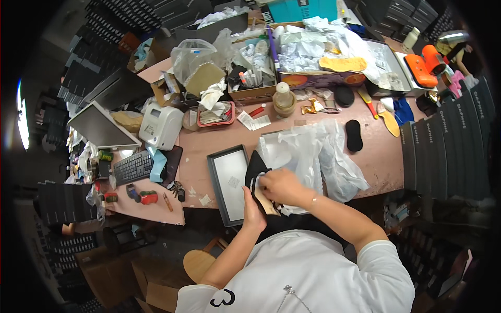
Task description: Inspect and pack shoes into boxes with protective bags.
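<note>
A black shoe (255,165) with a beige insole is held tilted near the table's front edge. My left hand (253,212) is closed around its near left side. Over the shoe's opening, my right hand (284,187) has its fingers bent together against it. Whatever those fingertips pinch is hidden. Left of the shoe lies a dark grey box part (213,180), white inside, with a small printed label. Clear plastic bags and white tissue (334,166) spread to the right, partly over another box. A black oval pad (354,135) rests beyond them.
At the left stand a monitor (104,128), a white label printer (160,125) and a keyboard (133,167). Paper-filled cartons (318,79) line the back. Stacked dark shoeboxes (443,151) border the right. A glue jar (284,101) and a brush (368,101) sit behind the bags.
</note>
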Action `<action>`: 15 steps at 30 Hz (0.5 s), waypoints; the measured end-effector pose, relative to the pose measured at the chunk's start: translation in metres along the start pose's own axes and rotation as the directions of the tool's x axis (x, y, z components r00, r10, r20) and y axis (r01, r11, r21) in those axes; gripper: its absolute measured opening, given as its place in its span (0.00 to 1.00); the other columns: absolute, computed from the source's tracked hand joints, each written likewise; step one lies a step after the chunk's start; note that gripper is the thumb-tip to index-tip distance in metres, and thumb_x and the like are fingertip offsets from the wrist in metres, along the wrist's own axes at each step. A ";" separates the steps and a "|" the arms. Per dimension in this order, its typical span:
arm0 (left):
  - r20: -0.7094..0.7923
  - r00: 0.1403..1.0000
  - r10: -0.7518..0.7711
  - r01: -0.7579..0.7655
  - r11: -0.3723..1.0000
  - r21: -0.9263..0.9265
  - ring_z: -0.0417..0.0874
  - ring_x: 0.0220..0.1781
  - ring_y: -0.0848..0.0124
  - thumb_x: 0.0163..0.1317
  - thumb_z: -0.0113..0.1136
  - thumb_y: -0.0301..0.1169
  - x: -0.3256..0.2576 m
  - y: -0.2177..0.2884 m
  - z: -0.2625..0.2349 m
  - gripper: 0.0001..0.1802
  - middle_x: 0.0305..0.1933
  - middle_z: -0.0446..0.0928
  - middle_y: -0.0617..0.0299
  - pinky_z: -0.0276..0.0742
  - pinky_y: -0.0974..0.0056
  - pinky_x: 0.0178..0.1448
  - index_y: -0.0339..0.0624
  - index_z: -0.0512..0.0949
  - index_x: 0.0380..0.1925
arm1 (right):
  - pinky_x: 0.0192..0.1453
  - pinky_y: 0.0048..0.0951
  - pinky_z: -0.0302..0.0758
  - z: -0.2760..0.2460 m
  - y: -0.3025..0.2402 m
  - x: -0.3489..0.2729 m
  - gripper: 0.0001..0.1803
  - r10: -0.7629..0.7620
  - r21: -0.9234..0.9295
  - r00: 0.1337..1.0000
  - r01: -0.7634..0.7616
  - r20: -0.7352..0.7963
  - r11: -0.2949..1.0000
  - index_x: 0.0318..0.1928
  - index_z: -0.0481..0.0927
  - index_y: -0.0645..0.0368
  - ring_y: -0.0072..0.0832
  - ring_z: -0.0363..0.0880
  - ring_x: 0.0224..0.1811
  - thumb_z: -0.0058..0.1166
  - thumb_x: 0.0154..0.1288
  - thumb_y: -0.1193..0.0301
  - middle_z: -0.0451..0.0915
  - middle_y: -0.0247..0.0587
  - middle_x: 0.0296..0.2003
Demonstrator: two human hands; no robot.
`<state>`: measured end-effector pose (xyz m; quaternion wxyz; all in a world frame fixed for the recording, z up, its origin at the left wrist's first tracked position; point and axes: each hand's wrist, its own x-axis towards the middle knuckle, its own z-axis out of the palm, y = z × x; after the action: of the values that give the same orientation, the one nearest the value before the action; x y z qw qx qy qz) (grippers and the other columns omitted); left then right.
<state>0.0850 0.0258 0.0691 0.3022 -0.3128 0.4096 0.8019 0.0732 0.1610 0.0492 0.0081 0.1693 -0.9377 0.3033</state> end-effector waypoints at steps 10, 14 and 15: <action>0.011 0.996 -0.089 0.089 0.994 -0.068 0.71 0.30 0.67 0.63 0.32 0.69 0.006 -0.014 -0.051 0.40 0.32 0.70 0.63 0.72 0.61 0.36 0.43 0.72 0.45 | 0.37 0.34 0.72 -0.001 0.007 -0.045 0.07 0.039 -0.258 0.995 -0.062 -0.094 0.964 0.30 0.77 0.56 0.36 0.78 0.27 0.56 0.50 0.69 0.77 0.38 0.26; 0.025 0.999 -0.046 0.047 0.998 -0.032 0.72 0.31 0.67 0.63 0.30 0.69 -0.003 0.001 -0.037 0.41 0.34 0.71 0.62 0.73 0.60 0.37 0.43 0.71 0.51 | 0.47 0.41 0.72 -0.017 0.029 -0.030 0.18 0.121 -0.346 0.920 -0.259 -0.374 0.902 0.45 0.77 0.62 0.45 0.77 0.37 0.56 0.57 0.66 0.77 0.52 0.35; 0.065 0.998 0.003 -0.002 1.000 -0.014 0.72 0.33 0.66 0.63 0.30 0.69 -0.006 -0.001 -0.039 0.41 0.35 0.70 0.61 0.74 0.59 0.38 0.43 0.71 0.51 | 0.52 0.46 0.69 -0.011 0.016 -0.028 0.22 0.116 -0.083 0.947 -0.147 -0.299 0.986 0.49 0.74 0.65 0.48 0.74 0.41 0.54 0.60 0.61 0.75 0.56 0.40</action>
<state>0.0994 -0.0082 0.0554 0.3122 -0.2884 0.3943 0.8148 0.0933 0.1875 0.0459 0.1355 0.0590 -0.9498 0.2757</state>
